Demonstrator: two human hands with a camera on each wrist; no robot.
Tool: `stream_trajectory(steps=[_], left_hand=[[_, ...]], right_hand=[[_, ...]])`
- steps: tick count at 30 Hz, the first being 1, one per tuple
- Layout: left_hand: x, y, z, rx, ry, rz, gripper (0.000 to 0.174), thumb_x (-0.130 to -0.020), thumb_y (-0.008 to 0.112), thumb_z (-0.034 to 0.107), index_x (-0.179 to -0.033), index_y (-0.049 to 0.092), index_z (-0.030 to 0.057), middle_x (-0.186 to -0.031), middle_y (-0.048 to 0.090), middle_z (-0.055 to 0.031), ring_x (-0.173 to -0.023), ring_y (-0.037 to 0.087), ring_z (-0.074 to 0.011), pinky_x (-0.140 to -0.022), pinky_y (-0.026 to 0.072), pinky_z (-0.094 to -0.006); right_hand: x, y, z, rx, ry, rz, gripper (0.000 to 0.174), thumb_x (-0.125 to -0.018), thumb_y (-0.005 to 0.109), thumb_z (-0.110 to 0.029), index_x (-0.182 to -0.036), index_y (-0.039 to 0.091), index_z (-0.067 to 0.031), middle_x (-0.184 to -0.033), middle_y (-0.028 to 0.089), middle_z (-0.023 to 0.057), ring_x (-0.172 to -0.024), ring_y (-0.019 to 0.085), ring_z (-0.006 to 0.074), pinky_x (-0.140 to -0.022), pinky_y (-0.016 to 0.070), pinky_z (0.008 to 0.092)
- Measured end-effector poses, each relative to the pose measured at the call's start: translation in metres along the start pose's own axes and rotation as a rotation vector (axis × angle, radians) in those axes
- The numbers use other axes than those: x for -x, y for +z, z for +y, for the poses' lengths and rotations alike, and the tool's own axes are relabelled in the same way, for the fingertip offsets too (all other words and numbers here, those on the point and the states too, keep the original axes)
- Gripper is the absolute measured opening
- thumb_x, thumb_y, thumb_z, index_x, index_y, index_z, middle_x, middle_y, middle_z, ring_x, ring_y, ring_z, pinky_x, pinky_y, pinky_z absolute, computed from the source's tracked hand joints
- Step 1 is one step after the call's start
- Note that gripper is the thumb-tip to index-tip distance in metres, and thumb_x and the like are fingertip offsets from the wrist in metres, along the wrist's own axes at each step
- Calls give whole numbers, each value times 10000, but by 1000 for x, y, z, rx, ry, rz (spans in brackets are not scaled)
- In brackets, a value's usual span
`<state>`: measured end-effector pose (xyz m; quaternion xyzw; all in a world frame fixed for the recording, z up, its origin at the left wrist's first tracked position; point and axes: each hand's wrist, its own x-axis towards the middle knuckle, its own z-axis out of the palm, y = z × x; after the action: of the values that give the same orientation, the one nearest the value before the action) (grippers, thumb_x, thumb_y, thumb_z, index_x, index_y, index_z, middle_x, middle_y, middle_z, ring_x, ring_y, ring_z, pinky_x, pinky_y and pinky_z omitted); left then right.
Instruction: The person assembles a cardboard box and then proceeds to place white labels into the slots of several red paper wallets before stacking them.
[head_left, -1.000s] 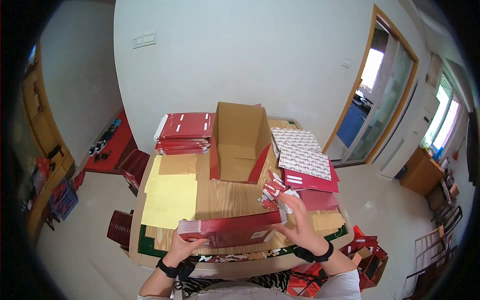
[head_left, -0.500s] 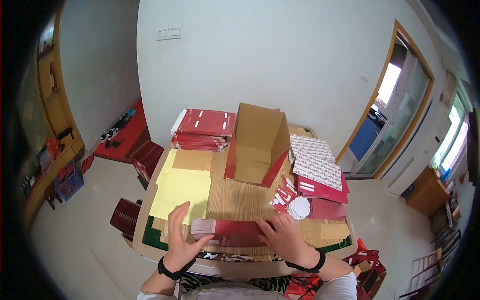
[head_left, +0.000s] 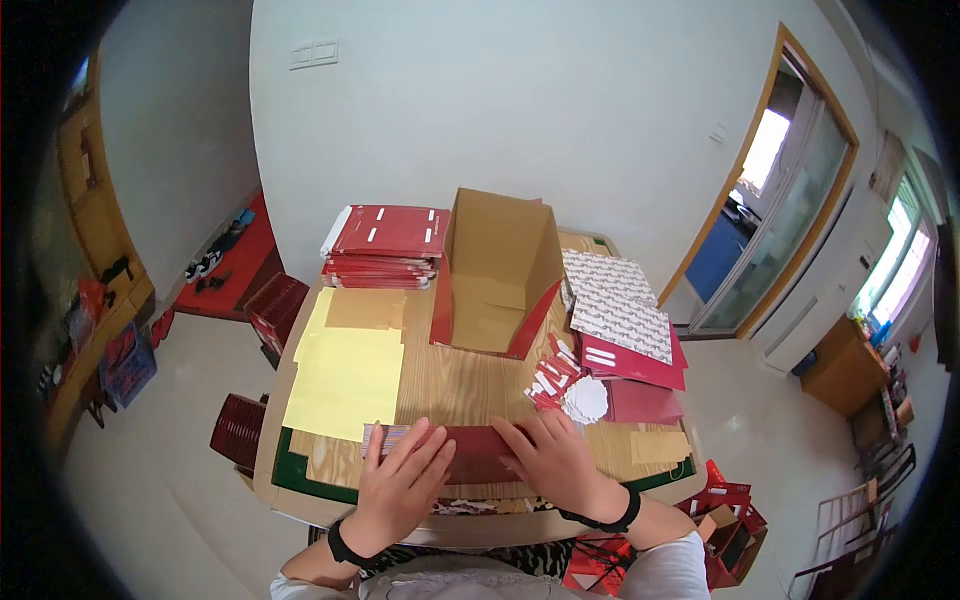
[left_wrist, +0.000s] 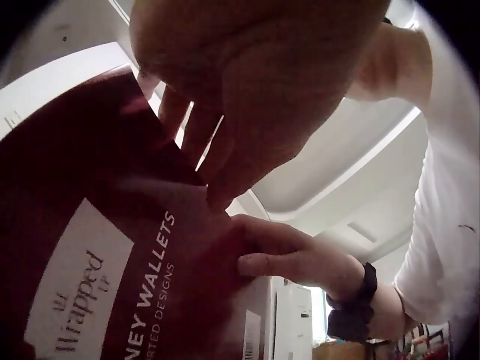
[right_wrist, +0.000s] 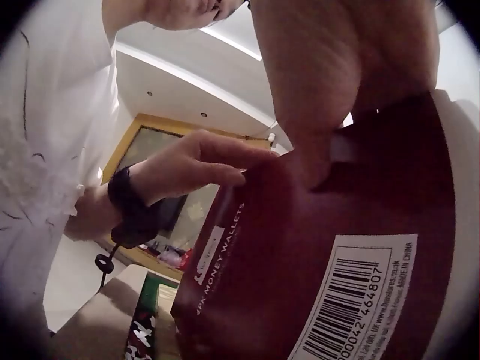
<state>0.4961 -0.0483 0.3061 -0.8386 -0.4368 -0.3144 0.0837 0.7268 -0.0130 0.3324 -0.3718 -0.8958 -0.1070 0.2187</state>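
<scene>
A long dark red money wallet box (head_left: 478, 452) lies across the near side of the table. White lettering and a barcode label (right_wrist: 349, 300) show on the face towards me. Striped layered edges (head_left: 385, 438) appear at its left end. My left hand (head_left: 400, 490) lies over its left part, fingers across the top edge and thumb down the near face. On the right part, my right hand (head_left: 565, 470) has its thumb against the near face and its other fingers over the top. Much of the box is hidden under both hands.
Behind stands a large cardboard carton (head_left: 500, 260), its front cut low. Red packs (head_left: 390, 235) are stacked at back left, above yellow sheets (head_left: 345, 375). At right lie patterned sheets (head_left: 620, 310), red card pieces (head_left: 645, 402), scraps (head_left: 552, 375) and a white scalloped disc (head_left: 585, 399).
The box first has both hands at its ends. My left hand opens away at its left end, then comes over its top edge. My right hand moves inward from the right end onto the top.
</scene>
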Motion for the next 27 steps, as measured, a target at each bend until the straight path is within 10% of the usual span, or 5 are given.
stream_trajectory(steps=[27], left_hand=[[1,-2,-3,173,52,104,319,-708,720,77,-1017,649,115,-1168,578,-61,-1093,540,-243,-1004,300,-540]], right_hand=[[-10,-13,-1,3,60,-151,624,-748,683,-241,-1286,448,-31,-1193,472,146,-1096,474,274,-975,330,418]])
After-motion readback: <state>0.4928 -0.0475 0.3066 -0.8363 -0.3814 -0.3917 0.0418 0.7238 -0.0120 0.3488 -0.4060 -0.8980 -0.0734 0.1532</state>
